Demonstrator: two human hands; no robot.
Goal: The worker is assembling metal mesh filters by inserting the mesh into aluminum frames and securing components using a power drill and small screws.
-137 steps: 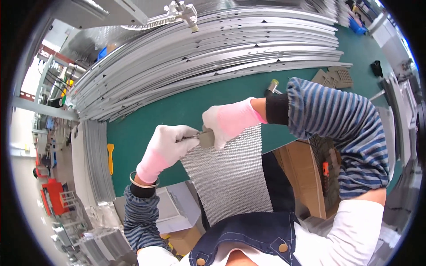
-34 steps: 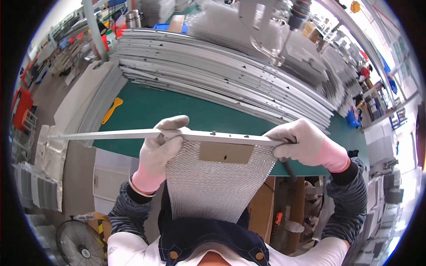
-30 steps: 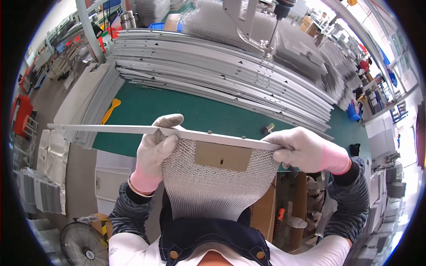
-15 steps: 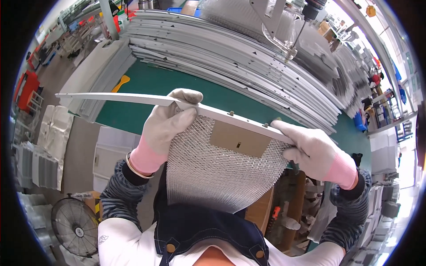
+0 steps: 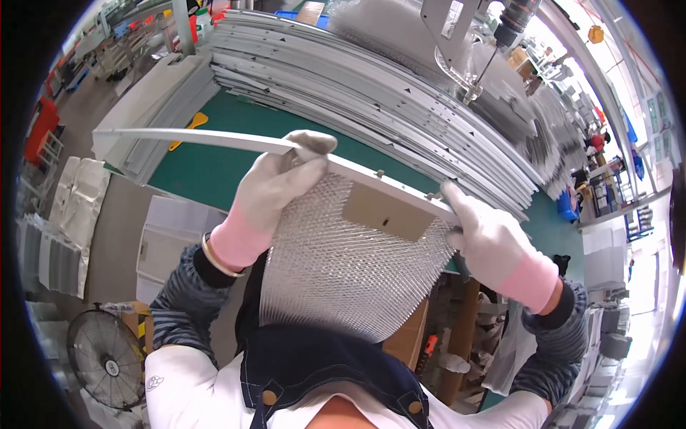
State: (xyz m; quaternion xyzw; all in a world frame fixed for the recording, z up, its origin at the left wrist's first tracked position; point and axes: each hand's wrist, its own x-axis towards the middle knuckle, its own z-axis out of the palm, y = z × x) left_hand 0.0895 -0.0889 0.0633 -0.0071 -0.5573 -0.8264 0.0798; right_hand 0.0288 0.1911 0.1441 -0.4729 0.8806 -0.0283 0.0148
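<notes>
Both my hands wear white gloves with pink cuffs. Between them is a silvery metal mesh sheet, with a long white frame strip along its far edge. My left hand is closed round the strip and the mesh edge, thumb on the near side. Toward the strip's right end, my right hand pinches the strip and the mesh corner between thumb and fingers. A flat brown plate lies against the mesh just under the strip. Small metal clips stand on the strip's top edge. The mesh hangs toward my apron.
Long white frame strips lie stacked across the green table. A yellow scraper rests at the left. A power driver hangs at the upper right. A black fan and a cardboard box stand below.
The mesh and strip have risen slightly and tilted, with both hands still on them. My right hand has shifted a little left and its fingers have drawn in at the strip's end.
</notes>
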